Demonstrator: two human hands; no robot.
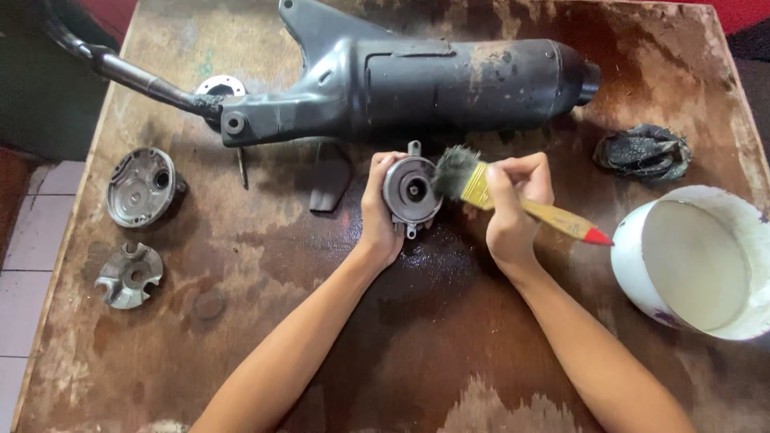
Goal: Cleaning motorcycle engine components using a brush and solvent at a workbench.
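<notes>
At the centre of a stained wooden surface, just below a black motorcycle exhaust muffler, I hold a small round metal engine cover upright in my left hand, its grip closed around the left edge of the part. My right hand has its grip wrapped tight on a yellow-handled paintbrush, whose dark bristles touch the cover's right rim. I judge the step in hand to be brushing the part clean; the wood beneath looks wet. The next move calls for working the bristles into the central hollow while my left hand turns the cover. A white bucket stands near on the right, a dark rag beyond it, and two more grey castings lie well apart at left.
</notes>
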